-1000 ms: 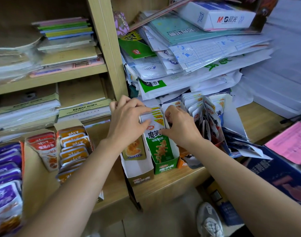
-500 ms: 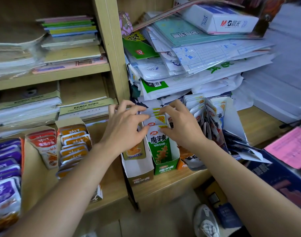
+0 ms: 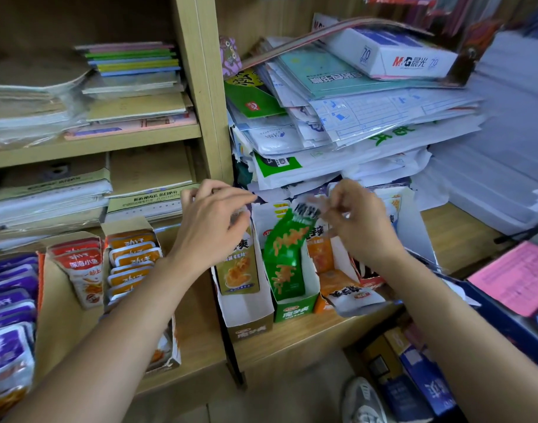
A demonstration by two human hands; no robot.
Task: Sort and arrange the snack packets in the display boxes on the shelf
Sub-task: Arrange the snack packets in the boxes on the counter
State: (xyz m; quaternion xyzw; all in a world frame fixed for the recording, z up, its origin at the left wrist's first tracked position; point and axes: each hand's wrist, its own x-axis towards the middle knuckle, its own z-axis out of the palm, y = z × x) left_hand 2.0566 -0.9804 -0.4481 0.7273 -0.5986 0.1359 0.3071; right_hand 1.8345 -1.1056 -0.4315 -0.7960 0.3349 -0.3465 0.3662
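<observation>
Top of olive packet (image 3: pixel 237 270) is hidden behind my left hand (image 3: pixel 211 230); fingers are curled there, can't tell if they grip it. Green packet (image 3: pixel 284 254) is motion-blurred at the top, print unreadable. My right hand (image 3: pixel 357 222) pinches that blurred top btwn thumb & fingertips. The packet hangs tilted, left of & below the hand, bottom end inside green display box (image 3: pixel 296 312). Olive one stands in white box (image 3: pixel 246 311) just left of it.

I look at a pale wooden shelving unit (image 3: pixel 276 16), its upright divider (image 3: pixel 200 87) splitting two bays. A thin upper shelf board (image 3: pixel 109 145) crosses the left bay. The lower board (image 3: pixel 307 331) juts over a dull grey-brown floor (image 3: pixel 286 401). The light is soft and even.
</observation>
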